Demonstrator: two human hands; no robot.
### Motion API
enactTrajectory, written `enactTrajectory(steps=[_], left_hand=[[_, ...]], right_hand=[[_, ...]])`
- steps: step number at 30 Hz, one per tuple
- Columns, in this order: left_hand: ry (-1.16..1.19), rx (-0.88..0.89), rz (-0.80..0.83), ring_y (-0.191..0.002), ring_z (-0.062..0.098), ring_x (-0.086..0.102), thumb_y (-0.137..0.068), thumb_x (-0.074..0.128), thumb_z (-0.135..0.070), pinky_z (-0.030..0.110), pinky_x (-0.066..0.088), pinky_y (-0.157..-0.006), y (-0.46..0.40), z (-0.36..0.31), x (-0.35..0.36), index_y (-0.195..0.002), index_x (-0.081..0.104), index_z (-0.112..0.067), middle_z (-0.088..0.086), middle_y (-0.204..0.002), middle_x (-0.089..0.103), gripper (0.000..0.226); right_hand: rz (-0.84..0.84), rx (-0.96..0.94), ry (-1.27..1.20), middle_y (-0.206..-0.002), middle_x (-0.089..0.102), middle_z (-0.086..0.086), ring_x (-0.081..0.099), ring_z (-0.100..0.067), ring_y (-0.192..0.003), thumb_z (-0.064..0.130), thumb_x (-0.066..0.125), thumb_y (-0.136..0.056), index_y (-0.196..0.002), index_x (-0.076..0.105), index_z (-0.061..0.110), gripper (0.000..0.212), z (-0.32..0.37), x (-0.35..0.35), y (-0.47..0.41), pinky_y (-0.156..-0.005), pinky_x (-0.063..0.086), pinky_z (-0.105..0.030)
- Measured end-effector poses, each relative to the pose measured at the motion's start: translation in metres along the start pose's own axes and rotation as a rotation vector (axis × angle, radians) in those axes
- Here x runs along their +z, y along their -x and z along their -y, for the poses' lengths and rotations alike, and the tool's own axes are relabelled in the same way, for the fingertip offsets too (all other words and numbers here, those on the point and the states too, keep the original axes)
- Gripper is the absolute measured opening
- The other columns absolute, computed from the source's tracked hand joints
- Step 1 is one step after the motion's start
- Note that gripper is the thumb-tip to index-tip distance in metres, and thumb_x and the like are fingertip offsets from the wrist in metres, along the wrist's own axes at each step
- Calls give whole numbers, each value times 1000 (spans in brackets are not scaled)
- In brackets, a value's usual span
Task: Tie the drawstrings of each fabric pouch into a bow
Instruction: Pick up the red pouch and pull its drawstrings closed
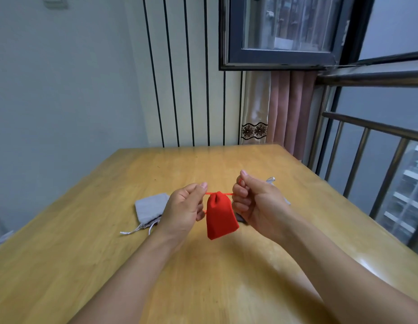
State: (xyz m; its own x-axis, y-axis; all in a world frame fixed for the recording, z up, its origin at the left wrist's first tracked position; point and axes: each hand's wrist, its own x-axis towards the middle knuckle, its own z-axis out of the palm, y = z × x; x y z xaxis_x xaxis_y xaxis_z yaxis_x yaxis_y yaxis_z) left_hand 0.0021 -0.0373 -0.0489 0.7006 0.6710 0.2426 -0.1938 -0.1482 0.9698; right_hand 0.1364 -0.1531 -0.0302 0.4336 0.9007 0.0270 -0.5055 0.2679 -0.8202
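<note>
A red fabric pouch (221,217) hangs in the air above the wooden table (156,174), its mouth gathered tight. My left hand (184,210) pinches the red drawstring on the pouch's left side. My right hand (254,203) grips the red drawstring on the right side, fingers curled round it. The string runs taut and level between both hands. A grey pouch (150,208) lies flat on the table to the left, its pale drawstrings trailing toward me. Another grey pouch (271,180) is mostly hidden behind my right hand.
The table fills the lower view, its far edge near a striped wall. A pink and cream curtain (285,108) hangs at the back right. A metal railing (367,146) and a window stand along the table's right side.
</note>
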Motion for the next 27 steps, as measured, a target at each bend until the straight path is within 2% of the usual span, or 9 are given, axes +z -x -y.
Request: enactTrajectory(steps=[3, 8, 10, 12, 15, 18, 20, 23, 27], left_hand=[[-75, 33, 85, -59, 28, 19, -96, 54, -35, 30, 29, -53, 4, 1, -2, -66, 38, 1, 24, -59, 18, 50], [-144, 61, 74, -58, 23, 31, -101, 50, -29, 27, 34, -55, 5, 1, -2, -67, 42, 1, 13, -62, 33, 46], [-144, 53, 79, -58, 20, 40, -99, 53, -30, 27, 38, -59, 5, 3, -2, -66, 47, -2, 11, -64, 39, 44], [-154, 48, 101, -62, 13, 47, -91, 60, -34, 24, 40, -63, 8, 3, -2, -60, 54, -7, 6, -71, 49, 42], [-158, 54, 90, -72, 1, 58, -79, 67, -36, 14, 40, -61, 10, 0, -1, -53, 65, -11, 2, -95, 66, 36], [-63, 1, 115, -77, 1, 61, -77, 64, -37, 14, 40, -63, 9, -1, -1, -53, 66, -15, 3, -103, 74, 33], [-3, -38, 174, -84, 12, 59, -82, 63, -41, 25, 39, -77, 9, 1, 0, -61, 70, -17, 6, -101, 75, 32], [69, -56, 166, -90, 31, 59, -82, 68, -49, 45, 39, -89, 7, 4, -5, -80, 76, -12, 13, -94, 74, 38], [80, -62, 156, -87, 29, 46, -84, 64, -45, 43, 35, -88, 4, 2, -11, -90, 77, -12, 8, -85, 69, 36]], right_hand=[[10, -1, 106, -63, 36, 0, 27, -12, -53, 29, 50, -103, -71, 40, 17, 36, -4, -4, 2, -49, 27, -23], [-28, -54, 204, -62, 35, -4, 28, -15, -52, 27, 53, -101, -69, 40, 16, 37, -3, -6, 1, -56, 16, -34], [-30, -120, 413, -60, 38, -4, 29, -16, -50, 27, 64, -96, -76, 45, 15, 30, -4, -7, 2, -57, 16, -34], [-11, -214, 796, -56, 44, -2, 37, -15, -48, 30, 76, -87, -89, 53, 13, 28, -7, -8, 6, -49, 26, -28], [16, -335, 1314, -52, 46, 9, 39, -4, -48, 46, 78, -80, -91, 70, 17, 32, -10, -9, 9, -49, 29, -19], [15, -298, 1305, -50, 40, 10, 35, -5, -48, 51, 75, -81, -71, 68, 5, 48, -4, -11, 8, -48, 27, -18], [59, -238, 1238, -53, 42, 7, 38, -7, -50, 47, 74, -84, -69, 62, 0, 50, -3, -13, 6, -49, 30, -19], [215, -79, 1087, -63, 58, 4, 55, -11, -60, 30, 66, -95, -80, 66, 3, 31, 2, -14, 8, -60, 45, -21], [229, -34, 1025, -67, 61, 8, 56, -5, -64, 18, 58, -100, -85, 67, 13, 19, 7, -18, 7, -63, 48, -20]])
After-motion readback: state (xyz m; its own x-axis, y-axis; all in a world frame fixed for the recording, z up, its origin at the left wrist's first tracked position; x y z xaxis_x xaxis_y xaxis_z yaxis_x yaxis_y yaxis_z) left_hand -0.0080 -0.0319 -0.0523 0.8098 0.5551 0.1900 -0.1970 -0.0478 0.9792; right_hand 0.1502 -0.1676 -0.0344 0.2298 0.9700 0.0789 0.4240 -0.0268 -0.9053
